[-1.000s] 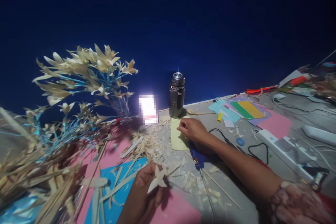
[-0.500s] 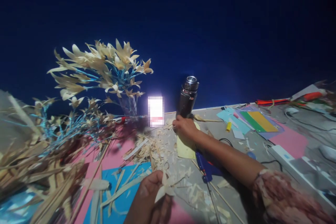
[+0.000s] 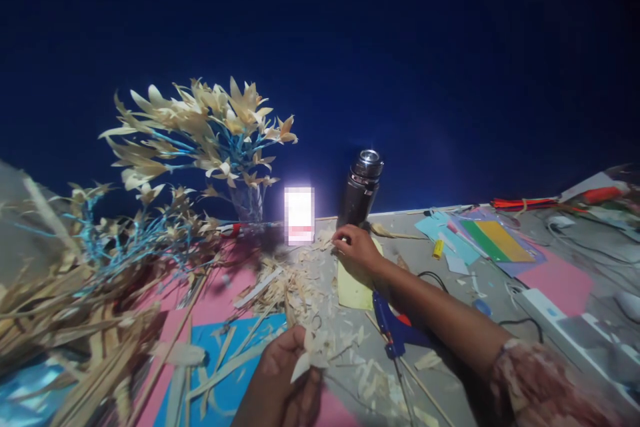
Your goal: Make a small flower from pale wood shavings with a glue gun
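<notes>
My left hand (image 3: 283,377) is closed on a small pale leaf flower (image 3: 311,353) near the bottom edge. My right hand (image 3: 357,247) reaches forward with curled fingers pinching at something small I cannot make out, at the far edge of a yellow sheet (image 3: 353,280) beside a heap of pale leaf scraps (image 3: 295,280). A dark metal flask (image 3: 361,188) stands just behind that hand. A blue glue gun (image 3: 393,327) lies under my right forearm.
A vase of pale leaf flowers on blue stems (image 3: 210,127) stands at the back left, with a bright phone screen (image 3: 299,215) next to it. Dry leaf bundles (image 3: 75,300) fill the left. Coloured paper (image 3: 485,237), a power strip (image 3: 555,317) and cables lie right.
The view has shifted slightly left and up. My right hand has moved from the yellow sheet's middle to its far edge by the scraps. My left hand keeps the leaf flower.
</notes>
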A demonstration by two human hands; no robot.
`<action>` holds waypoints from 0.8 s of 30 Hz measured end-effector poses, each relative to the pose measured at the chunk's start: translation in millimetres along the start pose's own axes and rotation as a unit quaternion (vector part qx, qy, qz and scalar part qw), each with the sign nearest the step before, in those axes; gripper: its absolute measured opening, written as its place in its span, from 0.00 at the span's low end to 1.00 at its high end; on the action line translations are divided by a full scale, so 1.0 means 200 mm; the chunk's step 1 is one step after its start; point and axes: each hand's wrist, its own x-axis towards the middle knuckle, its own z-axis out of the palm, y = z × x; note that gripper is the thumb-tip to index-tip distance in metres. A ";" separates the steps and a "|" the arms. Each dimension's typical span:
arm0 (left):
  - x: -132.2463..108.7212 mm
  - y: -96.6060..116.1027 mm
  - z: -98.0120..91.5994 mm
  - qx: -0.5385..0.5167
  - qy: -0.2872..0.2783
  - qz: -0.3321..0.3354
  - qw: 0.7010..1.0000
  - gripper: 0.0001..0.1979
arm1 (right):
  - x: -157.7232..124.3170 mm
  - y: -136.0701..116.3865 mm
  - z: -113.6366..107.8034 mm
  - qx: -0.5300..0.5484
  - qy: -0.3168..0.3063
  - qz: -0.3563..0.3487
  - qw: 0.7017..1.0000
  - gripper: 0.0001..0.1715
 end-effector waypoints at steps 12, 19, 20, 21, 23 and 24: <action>-0.07 0.10 0.29 -0.032 -0.038 -0.031 0.998 0.15 | -0.58 -0.32 -0.17 0.293 0.035 -0.164 0.941 0.07; -0.16 0.00 0.32 0.021 -0.031 0.015 0.999 0.10 | -0.80 -0.37 -0.14 -0.108 0.253 -0.357 0.893 0.09; -0.17 -0.01 0.32 0.041 -0.030 0.032 0.998 0.09 | -0.82 -0.37 -0.14 -0.121 0.256 -0.360 0.889 0.10; -0.18 -0.02 0.32 0.065 -0.029 0.054 0.996 0.08 | -0.83 -0.38 -0.15 -0.128 0.259 -0.362 0.887 0.10; -0.19 -0.02 0.32 0.117 -0.023 0.107 0.987 0.07 | -0.85 -0.38 -0.15 -0.136 0.262 -0.362 0.884 0.10; -0.19 -0.03 0.32 0.139 -0.020 0.136 0.981 0.07 | -0.86 -0.39 -0.16 -0.135 0.263 -0.361 0.885 0.11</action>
